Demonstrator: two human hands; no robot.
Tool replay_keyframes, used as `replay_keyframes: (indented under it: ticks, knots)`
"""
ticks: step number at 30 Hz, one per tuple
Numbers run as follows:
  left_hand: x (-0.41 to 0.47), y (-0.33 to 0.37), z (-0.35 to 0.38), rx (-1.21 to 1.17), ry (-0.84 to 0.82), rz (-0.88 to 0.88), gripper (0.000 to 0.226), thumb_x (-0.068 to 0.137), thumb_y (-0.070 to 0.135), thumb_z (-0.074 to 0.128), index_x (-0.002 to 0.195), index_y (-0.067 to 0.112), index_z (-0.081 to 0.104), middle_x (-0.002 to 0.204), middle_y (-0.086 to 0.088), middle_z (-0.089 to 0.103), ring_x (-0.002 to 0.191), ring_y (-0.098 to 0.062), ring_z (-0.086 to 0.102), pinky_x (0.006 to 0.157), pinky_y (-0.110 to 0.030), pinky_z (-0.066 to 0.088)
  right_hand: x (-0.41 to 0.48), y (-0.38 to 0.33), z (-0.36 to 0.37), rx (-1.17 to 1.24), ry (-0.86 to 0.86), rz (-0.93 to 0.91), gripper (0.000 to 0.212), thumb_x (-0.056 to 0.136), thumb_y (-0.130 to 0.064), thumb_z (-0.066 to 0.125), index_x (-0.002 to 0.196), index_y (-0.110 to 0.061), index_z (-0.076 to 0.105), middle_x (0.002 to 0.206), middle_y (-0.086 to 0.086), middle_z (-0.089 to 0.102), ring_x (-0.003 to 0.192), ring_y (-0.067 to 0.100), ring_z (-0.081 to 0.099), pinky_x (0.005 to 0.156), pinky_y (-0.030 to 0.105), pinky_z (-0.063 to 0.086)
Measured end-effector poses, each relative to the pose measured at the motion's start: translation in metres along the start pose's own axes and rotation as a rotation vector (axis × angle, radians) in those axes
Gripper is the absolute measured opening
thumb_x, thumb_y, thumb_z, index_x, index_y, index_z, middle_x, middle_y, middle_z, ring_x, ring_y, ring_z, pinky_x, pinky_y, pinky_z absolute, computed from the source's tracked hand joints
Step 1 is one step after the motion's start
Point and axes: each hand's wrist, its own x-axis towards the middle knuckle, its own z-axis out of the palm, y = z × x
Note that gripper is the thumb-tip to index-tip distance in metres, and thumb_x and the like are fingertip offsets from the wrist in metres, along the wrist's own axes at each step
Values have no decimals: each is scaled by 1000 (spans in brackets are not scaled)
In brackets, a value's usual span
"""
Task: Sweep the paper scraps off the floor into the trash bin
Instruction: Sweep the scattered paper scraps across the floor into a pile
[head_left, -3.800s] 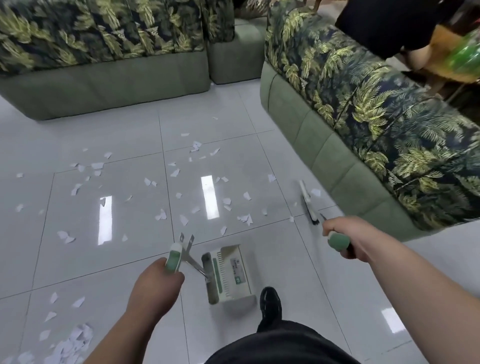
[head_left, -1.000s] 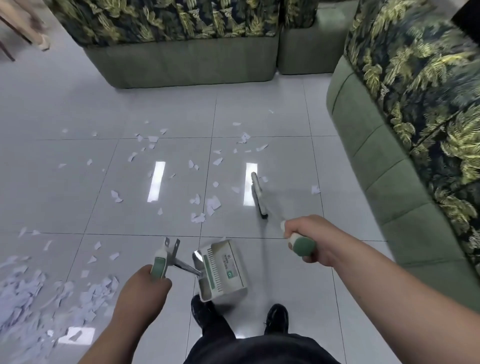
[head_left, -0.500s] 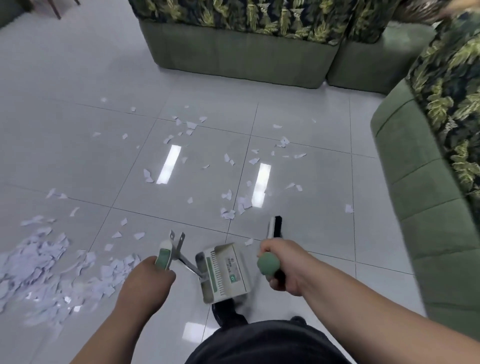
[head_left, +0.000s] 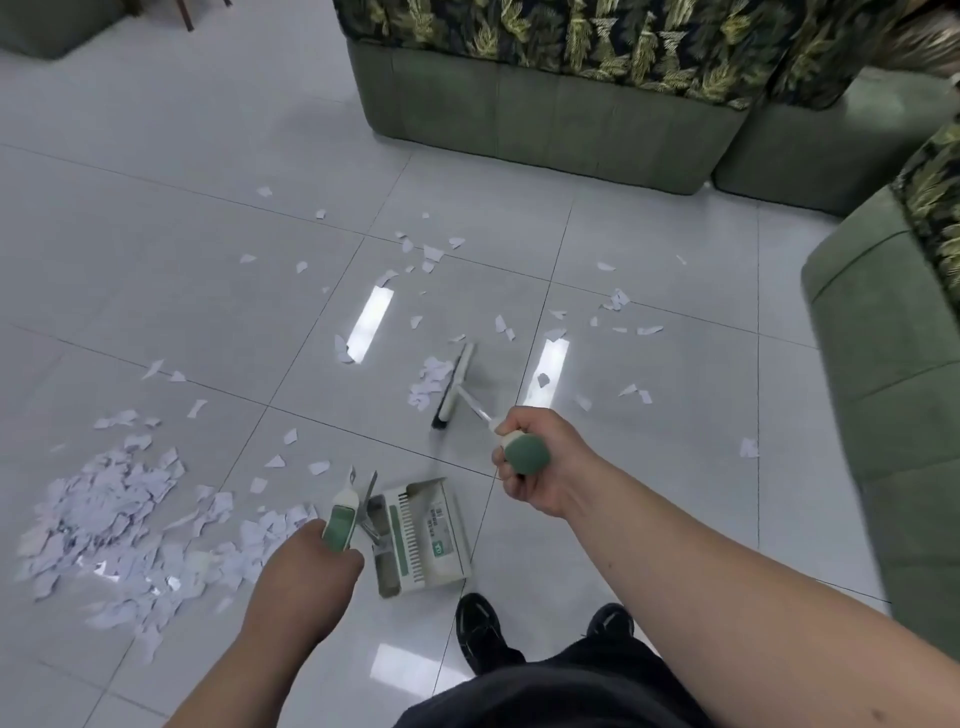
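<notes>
Clamping the right grip round the green end of the broom, just beyond the dustpan and a little to its right, with the brush head down on the floor farther out from the dustpan. Curling the left grip round the green handle just left of the dustpan, holding the pan low in front of the shoes, touching the tiles or hanging just over them, impossible to tell which. Resting the brush head against a small bunch of paper scraps on its left side, apparently herding them toward the big heap lying to the left of the dustpan. Judging the job as somewhere near the middle: having a good share of the paper already drawn into that heap, yet leaving plenty of loose scraps strewn beyond the dustpan, out toward the sofa, with a few more off to the dustpan's right and several strays between the dustpan and the heap. Spotting no paper on the visible part of the pan, though not seeing into it well enough for certainty. Finding no trash bin anywhere around the dustpan, so counting nothing as binned so far. Leaving, by this reckoning, the rest of the gathering, then scooping the heap into the dustpan, most likely in more than one load, and finally carrying it off and tipping it into the bin.
</notes>
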Motion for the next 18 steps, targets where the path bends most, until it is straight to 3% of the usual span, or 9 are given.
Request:
replay_keyframes:
  ticks: [6, 13, 16, 18]
  knots:
    - [7, 24, 3, -21, -14, 56, 19, 84, 6, 55, 71, 11, 42, 65, -6, 50, 60, -25, 44, 55, -32, 29, -34, -10, -35, -47, 45, -26, 24, 80, -5, 60, 103, -8, 55, 62, 12, 53, 42, 20, 45, 41, 19, 39]
    - [11, 85, 35, 12, -136, 215, 17, 84, 6, 54, 70, 11, 44, 65, -5, 52, 59, -24, 45, 54, -33, 30, -65, -14, -107, -68, 282, -91, 26, 78, -2, 63, 104, -4, 60, 71, 16, 57, 50, 25, 51, 46, 24, 43]
    - [11, 118, 51, 80, -171, 277, 10, 83, 8, 53, 74, 10, 47, 68, -7, 55, 61, -25, 48, 55, -32, 32, -77, -15, -148, -7, 395, -106, 25, 78, 3, 62, 102, -3, 60, 75, 17, 60, 62, 28, 58, 52, 28, 48]
    - [10, 141, 61, 119, -183, 305, 7, 83, 8, 52, 77, 8, 49, 70, -8, 57, 61, -26, 49, 55, -32, 33, -88, -13, -176, 31, 444, -98, 22, 79, 5, 60, 100, -2, 60, 78, 18, 60, 59, 28, 58, 57, 32, 52]
